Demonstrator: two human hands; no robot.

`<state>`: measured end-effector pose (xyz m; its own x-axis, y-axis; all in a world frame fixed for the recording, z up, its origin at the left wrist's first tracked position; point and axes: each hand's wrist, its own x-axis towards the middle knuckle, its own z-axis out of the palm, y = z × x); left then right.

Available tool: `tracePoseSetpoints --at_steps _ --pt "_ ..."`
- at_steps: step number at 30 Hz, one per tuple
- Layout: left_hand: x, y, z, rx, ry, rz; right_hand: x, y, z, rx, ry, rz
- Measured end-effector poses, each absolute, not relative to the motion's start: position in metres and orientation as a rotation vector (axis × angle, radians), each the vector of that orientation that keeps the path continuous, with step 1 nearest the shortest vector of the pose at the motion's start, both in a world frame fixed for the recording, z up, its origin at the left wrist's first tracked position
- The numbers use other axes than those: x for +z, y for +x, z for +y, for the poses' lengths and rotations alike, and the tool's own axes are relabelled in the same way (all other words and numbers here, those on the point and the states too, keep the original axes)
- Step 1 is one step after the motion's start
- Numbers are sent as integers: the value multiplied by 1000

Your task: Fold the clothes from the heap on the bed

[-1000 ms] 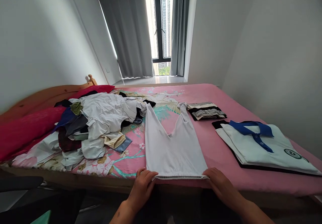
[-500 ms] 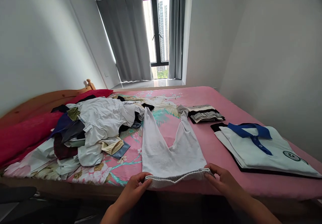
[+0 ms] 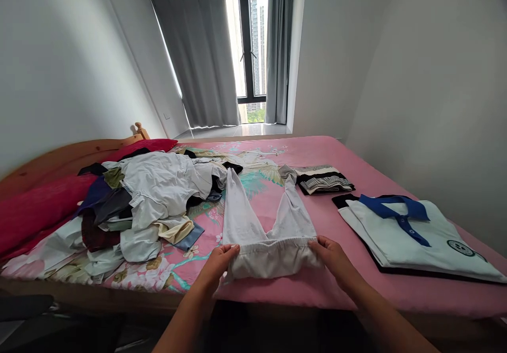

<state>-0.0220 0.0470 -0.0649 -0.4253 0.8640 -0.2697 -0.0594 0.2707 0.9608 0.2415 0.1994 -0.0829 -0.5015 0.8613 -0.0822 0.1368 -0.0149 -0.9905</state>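
Note:
A pair of light grey pants (image 3: 273, 260) lies on the bed, its two legs stretched away from me and its elastic waistband folded up over the crotch. My left hand (image 3: 222, 260) pinches the left end of the waistband between thumb and fingers. The right end of the band is pinched by my right hand (image 3: 330, 258). The right leg's cuff is bunched near a folded striped garment (image 3: 325, 178). Left of the pants sits a heap of loose clothes (image 3: 162, 184), white pieces on top.
Folded white polo shirts with a blue collar (image 3: 412, 237) lie at the right over something black. Red pillows (image 3: 43, 210) rest against the wooden headboard (image 3: 71, 155). The pink bedsheet (image 3: 317, 155) reaches toward the curtained window (image 3: 245, 52).
Both hands have moved away from me, carrying the waistband forward and up, so the top of the pants now folds over itself. The other clothes stay put.

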Motion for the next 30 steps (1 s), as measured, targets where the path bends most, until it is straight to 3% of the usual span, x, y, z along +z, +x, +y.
tracePoseSetpoints --at_steps 10,30 --pt "-108 99 37 1616 790 1713 -107 200 95 1563 -848 -1703" --pt "-109 104 31 1486 1189 1918 -112 209 85 1451 -857 -1741"
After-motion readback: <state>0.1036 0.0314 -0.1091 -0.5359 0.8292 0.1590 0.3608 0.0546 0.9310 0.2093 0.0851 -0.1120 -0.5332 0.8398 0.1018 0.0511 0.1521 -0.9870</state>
